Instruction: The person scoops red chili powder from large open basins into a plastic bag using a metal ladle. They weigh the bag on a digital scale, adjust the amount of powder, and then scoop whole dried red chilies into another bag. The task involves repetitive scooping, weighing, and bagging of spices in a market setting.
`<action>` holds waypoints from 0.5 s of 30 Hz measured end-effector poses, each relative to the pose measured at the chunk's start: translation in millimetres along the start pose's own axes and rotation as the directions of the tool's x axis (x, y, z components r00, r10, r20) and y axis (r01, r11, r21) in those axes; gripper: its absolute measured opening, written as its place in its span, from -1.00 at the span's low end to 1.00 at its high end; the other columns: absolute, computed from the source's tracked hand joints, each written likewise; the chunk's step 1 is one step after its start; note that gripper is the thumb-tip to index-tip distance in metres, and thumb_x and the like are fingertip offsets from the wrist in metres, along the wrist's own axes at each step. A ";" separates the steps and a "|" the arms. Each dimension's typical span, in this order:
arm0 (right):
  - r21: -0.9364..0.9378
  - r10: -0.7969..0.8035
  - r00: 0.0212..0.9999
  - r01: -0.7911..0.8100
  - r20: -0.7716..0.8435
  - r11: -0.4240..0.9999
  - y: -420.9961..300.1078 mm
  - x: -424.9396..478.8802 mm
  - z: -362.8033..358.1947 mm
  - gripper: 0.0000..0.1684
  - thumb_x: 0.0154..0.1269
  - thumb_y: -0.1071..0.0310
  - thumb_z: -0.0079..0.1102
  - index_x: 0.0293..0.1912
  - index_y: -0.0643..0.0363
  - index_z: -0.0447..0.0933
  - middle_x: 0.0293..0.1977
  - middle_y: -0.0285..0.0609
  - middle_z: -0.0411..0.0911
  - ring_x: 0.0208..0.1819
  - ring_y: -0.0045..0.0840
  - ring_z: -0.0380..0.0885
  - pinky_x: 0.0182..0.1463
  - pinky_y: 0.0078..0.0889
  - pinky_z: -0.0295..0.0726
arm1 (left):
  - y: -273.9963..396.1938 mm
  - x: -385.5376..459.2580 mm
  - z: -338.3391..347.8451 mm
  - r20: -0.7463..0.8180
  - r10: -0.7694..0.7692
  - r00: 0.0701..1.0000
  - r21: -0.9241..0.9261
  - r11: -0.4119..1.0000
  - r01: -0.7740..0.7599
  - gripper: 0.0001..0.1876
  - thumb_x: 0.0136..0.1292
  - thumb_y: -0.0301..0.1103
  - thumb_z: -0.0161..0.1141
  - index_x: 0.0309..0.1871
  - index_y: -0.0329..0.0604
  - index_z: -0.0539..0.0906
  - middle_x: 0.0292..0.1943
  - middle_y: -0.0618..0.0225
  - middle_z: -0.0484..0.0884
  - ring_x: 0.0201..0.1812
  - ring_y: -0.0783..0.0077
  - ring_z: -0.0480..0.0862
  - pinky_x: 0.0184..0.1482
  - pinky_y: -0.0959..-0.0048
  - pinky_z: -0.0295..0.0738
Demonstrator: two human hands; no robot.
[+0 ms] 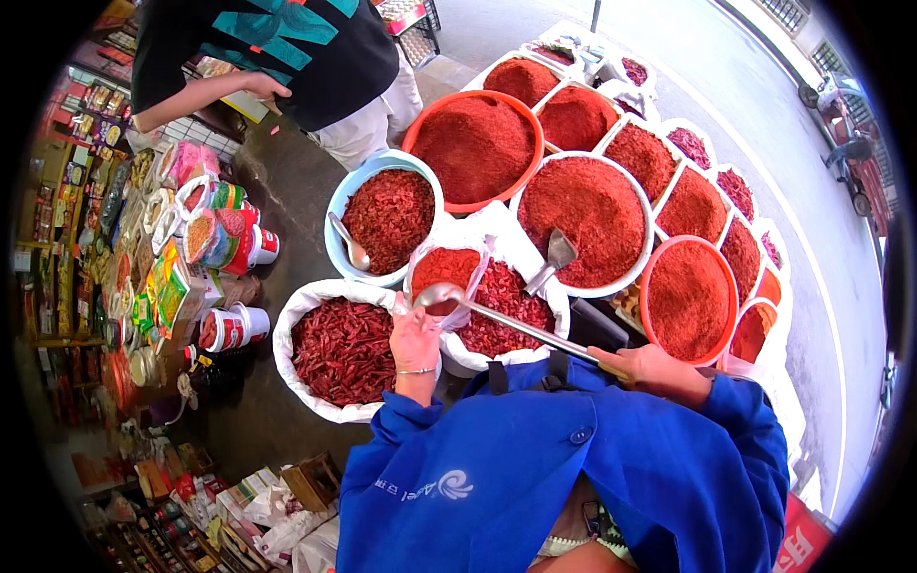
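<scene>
My right hand grips the handle of a long metal ladle. The ladle's bowl reaches left over a thin plastic bag of red chili powder. At the bag's near-left edge, my left hand has its fingers bent around the plastic, just below the ladle's bowl. Beneath and beside the bag lies a white sack of cut dried chilies. Left of my left hand stands another white sack full of whole dried chilies.
A light-blue basin of chili flakes holds a scoop. A metal scoop rests in a white-rimmed basin. Orange basins and white bins hold more ground chili. A person stands beyond; a road runs right.
</scene>
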State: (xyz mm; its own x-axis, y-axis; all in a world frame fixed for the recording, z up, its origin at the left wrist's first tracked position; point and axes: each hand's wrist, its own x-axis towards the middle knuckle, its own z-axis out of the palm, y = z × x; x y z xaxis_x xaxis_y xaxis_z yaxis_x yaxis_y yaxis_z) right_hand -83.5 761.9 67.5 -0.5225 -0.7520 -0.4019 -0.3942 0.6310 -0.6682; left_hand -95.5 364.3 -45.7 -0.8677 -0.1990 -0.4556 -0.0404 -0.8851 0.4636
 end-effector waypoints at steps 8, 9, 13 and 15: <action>-0.204 -0.042 0.990 0.013 -0.138 0.979 12.3 -2.4 25.4 -0.16 0.05 0.37 0.09 0.37 0.07 0.12 -0.50 -0.10 0.35 -0.58 -0.21 0.47 -0.53 -0.19 0.42 | 3.3 -7.7 -21.0 -0.020 -0.004 1.000 -0.020 1.000 0.004 -0.35 0.17 -0.46 0.04 0.36 0.13 0.18 -0.42 0.40 0.46 -0.52 0.53 0.39 -0.05 0.32 0.34; -0.201 -0.033 0.991 0.006 -0.131 0.980 13.9 -1.6 27.8 -0.17 0.05 0.38 0.10 0.37 0.06 0.14 -0.48 -0.09 0.36 -0.57 -0.20 0.48 -0.52 -0.19 0.44 | 2.9 -5.7 -24.8 -0.005 -0.016 1.000 -0.023 1.000 0.016 -0.36 0.18 -0.44 0.05 0.36 0.13 0.19 -0.41 0.39 0.46 -0.51 0.51 0.39 -0.03 0.28 0.33; -0.062 -0.065 0.981 0.054 -0.182 0.997 22.1 -3.8 34.7 -0.17 0.05 0.45 0.14 0.36 0.09 0.16 -0.36 -0.14 0.45 -0.51 -0.29 0.52 -0.47 -0.25 0.49 | 1.5 2.5 -30.7 0.008 -0.034 0.999 -0.023 0.999 0.034 -0.37 0.18 -0.40 0.05 0.36 0.14 0.20 -0.39 0.38 0.46 -0.50 0.48 0.40 -0.01 0.22 0.30; 0.276 -0.045 0.977 0.103 -0.209 0.956 22.8 -7.2 37.6 -0.17 0.08 0.51 0.16 0.37 0.12 0.14 -0.28 -0.22 0.48 -0.47 -0.41 0.52 -0.44 -0.32 0.51 | 0.2 2.7 -23.4 -0.001 -0.035 0.999 -0.012 0.999 0.035 -0.36 0.18 -0.40 0.05 0.37 0.14 0.18 -0.39 0.38 0.46 -0.51 0.48 0.39 -0.01 0.22 0.30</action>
State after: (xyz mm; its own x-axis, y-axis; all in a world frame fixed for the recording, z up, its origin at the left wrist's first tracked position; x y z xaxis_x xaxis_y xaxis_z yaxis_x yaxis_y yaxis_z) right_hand -60.3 774.5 31.6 -0.6509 -0.7230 -0.2314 -0.2222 0.4730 -0.8526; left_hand -86.2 353.7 -64.6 -0.8653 -0.1680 -0.4723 -0.0649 -0.8967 0.4378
